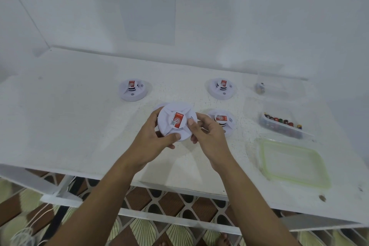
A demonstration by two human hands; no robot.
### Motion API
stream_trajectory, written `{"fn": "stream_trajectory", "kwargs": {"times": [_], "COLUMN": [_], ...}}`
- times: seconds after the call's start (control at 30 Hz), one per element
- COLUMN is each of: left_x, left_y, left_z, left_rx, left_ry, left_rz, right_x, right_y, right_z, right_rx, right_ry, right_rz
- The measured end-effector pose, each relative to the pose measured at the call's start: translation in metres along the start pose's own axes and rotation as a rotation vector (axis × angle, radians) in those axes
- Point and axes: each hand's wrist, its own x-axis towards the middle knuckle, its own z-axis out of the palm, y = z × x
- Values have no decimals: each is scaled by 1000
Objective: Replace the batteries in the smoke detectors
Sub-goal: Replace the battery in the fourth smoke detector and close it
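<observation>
White tabletop (69, 116) below a white wall (259, 16). Both hands hold a detector (176, 124) over its middle, label up. The left hand (151, 136) grips the left rim and the right hand (207, 132) pinches the right rim. A second detector (221, 121) lies just to the right, and batteries (279, 123) fill a tray (262, 121) further right.

A white worktop (69, 116) stands against a white wall (259, 16), where a printed sheet (147, 6) hangs, its text too blurred to read. A clear lid (263, 158) with a pale green rim lies flat near the worktop's right front edge, a small brown fleck (322, 197) just beside it. Below, a patterned floor mat (169, 205) carries a white cord (40, 217).
</observation>
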Motion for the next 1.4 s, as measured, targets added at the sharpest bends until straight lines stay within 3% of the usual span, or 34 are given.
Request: {"fn": "stream_trajectory", "kwargs": {"times": [0.27,0.7,1.4], "left_x": [-1,3,37], "left_y": [2,10,24], "left_z": [-16,-48,-39], "left_rx": [-61,165,127], "left_ry": [-8,12,90], "left_rz": [-18,11,36], "right_x": [4,12,48], "right_y": [-3,-13,-20], "right_z": [8,37,20], "right_rx": [26,39,125], "right_ry": [10,14,4], "right_rz": [-3,-16,23]}}
